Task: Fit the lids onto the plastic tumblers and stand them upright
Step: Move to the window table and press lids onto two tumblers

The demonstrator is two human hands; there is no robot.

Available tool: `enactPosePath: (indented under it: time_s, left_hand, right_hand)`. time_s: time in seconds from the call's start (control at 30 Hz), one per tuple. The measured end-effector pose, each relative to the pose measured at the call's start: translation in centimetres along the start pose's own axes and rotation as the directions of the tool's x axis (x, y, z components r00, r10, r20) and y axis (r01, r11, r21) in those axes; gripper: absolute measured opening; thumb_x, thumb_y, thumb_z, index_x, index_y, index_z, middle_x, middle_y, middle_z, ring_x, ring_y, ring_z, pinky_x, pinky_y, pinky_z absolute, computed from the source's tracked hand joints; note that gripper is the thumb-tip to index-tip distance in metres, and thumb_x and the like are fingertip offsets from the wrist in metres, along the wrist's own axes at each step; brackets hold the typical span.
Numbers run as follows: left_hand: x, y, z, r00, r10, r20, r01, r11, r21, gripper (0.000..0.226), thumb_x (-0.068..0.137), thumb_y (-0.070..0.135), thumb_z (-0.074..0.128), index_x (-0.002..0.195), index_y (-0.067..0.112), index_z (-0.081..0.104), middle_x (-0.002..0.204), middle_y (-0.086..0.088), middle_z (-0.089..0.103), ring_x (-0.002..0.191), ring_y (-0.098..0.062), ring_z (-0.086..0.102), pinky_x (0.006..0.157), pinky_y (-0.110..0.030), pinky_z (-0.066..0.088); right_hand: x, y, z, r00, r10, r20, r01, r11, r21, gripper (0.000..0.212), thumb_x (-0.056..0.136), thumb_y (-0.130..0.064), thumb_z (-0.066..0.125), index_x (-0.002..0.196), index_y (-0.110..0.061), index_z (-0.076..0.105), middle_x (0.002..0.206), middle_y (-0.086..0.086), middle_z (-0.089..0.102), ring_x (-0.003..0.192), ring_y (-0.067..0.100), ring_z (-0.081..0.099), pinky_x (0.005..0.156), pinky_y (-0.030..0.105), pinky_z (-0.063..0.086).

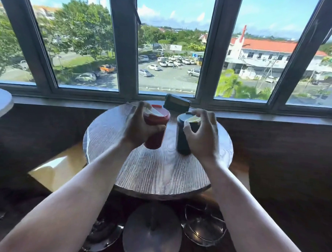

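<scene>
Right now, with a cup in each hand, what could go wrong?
1. The left hand holds the red tumbler tilted, apparently lifted off the table. If its lid is not fully seated, it might pop off.
2. The right hand grips the dark blue tumbler high up, near its lid. Pushing sideways could tip it.
3. The two tumblers are close, so moving one may bump the other.

Round wood-grain table (151,171). Dark blue tumbler (182,140) stands upright on it; dark rectangular device (177,104) at the far edge behind that tumbler, red tumbler (155,129) just left, tilted.
</scene>
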State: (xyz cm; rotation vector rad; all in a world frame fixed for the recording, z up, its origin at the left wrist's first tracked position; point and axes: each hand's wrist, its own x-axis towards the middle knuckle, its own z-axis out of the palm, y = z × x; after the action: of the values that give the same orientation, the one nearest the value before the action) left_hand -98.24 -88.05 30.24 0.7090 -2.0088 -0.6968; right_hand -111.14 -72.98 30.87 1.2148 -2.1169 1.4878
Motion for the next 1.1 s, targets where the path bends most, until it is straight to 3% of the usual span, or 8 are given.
enactPosePath:
  time_s: [0.13,0.27,0.5,0.67,0.93,1.1]
  left_hand:
    - [0.2,0.2,2.2,0.999,-0.041,0.004,0.041,0.999,0.025,0.072,0.06,0.03,0.094,0.118,0.011,0.054,0.121,-0.013,0.058,0.102,-0.029,0.059,0.079,-0.026,0.038]
    - [0.2,0.5,3.3,0.998,-0.063,0.015,0.062,0.997,0.04,0.073,0.06,0.035,0.093,0.118,0.013,0.054,0.119,-0.013,0.058,0.101,-0.03,0.062,0.079,-0.028,0.042]
    - [-0.3,0.6,3.5,0.995,-0.098,0.021,0.095,0.991,0.091,0.081,0.053,0.067,0.074,0.118,0.025,0.05,0.119,-0.011,0.06,0.098,-0.026,0.064,0.08,-0.033,0.05]
    - [-0.8,0.3,3.4,0.996,-0.087,0.018,0.084,0.989,0.118,0.081,0.054,0.071,0.071,0.118,0.027,0.047,0.12,-0.011,0.061,0.098,-0.026,0.063,0.077,-0.031,0.046]
    - [-1.4,0.2,3.4,0.996,-0.082,0.022,0.079,0.988,0.131,0.086,0.057,0.07,0.072,0.125,0.026,0.045,0.123,-0.009,0.06,0.1,-0.023,0.062,0.079,-0.029,0.045]
    - [-1.6,0.0,3.5,0.997,-0.069,0.019,0.065,0.987,0.146,0.093,0.068,0.041,0.088,0.143,0.021,0.037,0.134,-0.016,0.059,0.112,-0.029,0.061,0.084,-0.028,0.04]
  right_hand:
    - [0.5,2.8,-0.8,0.998,0.052,0.039,-0.051,0.998,-0.037,0.051,0.083,-0.028,0.072,0.13,-0.021,0.053,0.125,0.008,0.052,0.114,0.025,0.056,0.089,0.033,0.046]
    - [0.7,4.3,-0.6,0.988,0.059,0.139,-0.057,0.998,-0.023,0.048,0.084,-0.03,0.073,0.127,-0.019,0.055,0.124,0.006,0.052,0.11,0.022,0.057,0.082,0.025,0.039]
    - [0.8,5.6,-0.4,0.987,-0.001,0.161,-0.006,0.999,0.047,0.047,0.083,-0.03,0.075,0.125,-0.02,0.055,0.122,0.006,0.05,0.108,0.018,0.056,0.085,0.024,0.04]
    - [1.0,6.1,-0.4,0.985,-0.029,0.168,0.017,0.997,0.071,0.048,0.083,-0.031,0.075,0.125,-0.021,0.055,0.121,0.007,0.049,0.102,0.012,0.052,0.081,0.025,0.042]
    - [1.0,6.7,-0.4,0.986,-0.053,0.158,0.035,0.993,0.114,0.049,0.081,-0.029,0.077,0.125,-0.02,0.056,0.121,0.007,0.051,0.098,0.009,0.052,0.082,0.021,0.039]
    - [0.9,7.1,-0.4,0.982,-0.07,0.175,0.048,0.991,0.128,0.052,0.081,-0.029,0.077,0.127,-0.019,0.055,0.123,0.009,0.051,0.103,0.015,0.055,0.084,0.024,0.041]
